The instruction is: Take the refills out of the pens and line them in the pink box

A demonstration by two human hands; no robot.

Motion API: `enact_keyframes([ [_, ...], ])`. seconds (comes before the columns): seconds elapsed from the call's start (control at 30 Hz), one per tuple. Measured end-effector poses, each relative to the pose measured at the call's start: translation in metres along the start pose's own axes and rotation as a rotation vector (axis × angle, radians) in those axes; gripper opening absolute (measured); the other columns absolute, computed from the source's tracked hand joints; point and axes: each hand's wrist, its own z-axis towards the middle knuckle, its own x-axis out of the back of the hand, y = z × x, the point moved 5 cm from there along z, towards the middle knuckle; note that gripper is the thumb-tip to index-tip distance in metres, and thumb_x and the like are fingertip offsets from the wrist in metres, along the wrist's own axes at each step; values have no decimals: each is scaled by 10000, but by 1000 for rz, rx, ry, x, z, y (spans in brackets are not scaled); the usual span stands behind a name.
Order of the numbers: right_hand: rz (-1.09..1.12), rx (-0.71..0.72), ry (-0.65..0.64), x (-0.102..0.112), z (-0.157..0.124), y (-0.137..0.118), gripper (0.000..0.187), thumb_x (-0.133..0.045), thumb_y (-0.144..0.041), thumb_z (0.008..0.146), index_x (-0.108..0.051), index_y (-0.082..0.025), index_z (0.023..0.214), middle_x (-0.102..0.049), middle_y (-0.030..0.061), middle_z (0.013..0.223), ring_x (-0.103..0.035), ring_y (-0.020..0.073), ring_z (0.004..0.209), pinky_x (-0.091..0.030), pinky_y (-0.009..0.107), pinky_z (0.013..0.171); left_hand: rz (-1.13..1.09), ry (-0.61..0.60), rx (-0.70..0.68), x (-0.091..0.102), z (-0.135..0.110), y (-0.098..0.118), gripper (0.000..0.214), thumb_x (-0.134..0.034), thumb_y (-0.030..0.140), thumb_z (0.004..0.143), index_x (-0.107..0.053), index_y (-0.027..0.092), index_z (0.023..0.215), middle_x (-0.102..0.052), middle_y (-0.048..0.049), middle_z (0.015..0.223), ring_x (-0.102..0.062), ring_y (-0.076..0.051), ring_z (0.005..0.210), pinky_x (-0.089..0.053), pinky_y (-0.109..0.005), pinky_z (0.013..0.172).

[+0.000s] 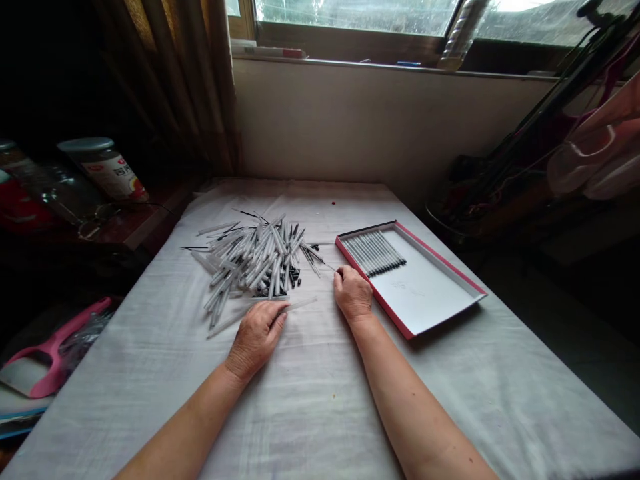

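Observation:
A heap of clear pen barrels, refills and small black caps [255, 260] lies on the white cloth. My left hand [256, 337] rests on the cloth just in front of the heap, its fingers closed on a clear pen barrel [300, 305] that points right. My right hand [353, 293] is closed in a pinch on a thin pen refill [327, 265] whose tip points toward the heap. Right of that hand lies a shallow white tray with a red rim [395, 323], holding a row of finished pens [375, 253] at its far end.
The cloth-covered table [320, 400] stands against a wall under a window. Jars [107, 167] sit on a dark shelf at the left, a pink plastic object [50, 353] lies lower left, and cables and cloth crowd the right side.

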Motion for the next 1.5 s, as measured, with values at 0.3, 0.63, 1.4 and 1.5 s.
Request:
enact_keyframes([
  [0.3, 980, -203, 56, 5, -33, 38, 323, -606, -491, 766, -620, -178, 840, -732, 81, 832, -696, 201, 670, -483, 257, 494, -73, 13, 40, -1, 12, -11, 254, -519, 280, 907, -691, 193, 1073, -741, -68, 994, -684, -198, 905, -543, -326, 840],
  [0.63, 1315, -326, 135, 16, -31, 36, 316, -708, -450, 715, -622, -164, 820, -729, 59, 805, -670, 143, 605, -537, 250, 505, -112, 49, 100, 12, -1, -16, 287, -522, 249, 911, -672, 217, 1154, -722, -57, 1069, -667, -183, 982, -529, -309, 897],
  [1.4, 1329, -313, 231, 34, -32, 39, 293, -712, -433, 739, -616, -169, 823, -716, 35, 778, -659, 128, 587, -529, 230, 498, -99, 2, 108, 16, 2, -11, 275, -525, 255, 902, -683, 212, 1123, -727, -65, 1037, -673, -188, 951, -539, -321, 882],
  [1.5, 1315, -313, 232, 36, -32, 41, 286, -706, -431, 748, -614, -171, 826, -716, 36, 782, -658, 127, 587, -530, 233, 503, -104, -5, 130, 16, 2, -11, 278, -526, 266, 900, -685, 215, 1124, -728, -64, 1041, -676, -194, 956, -542, -321, 883],
])
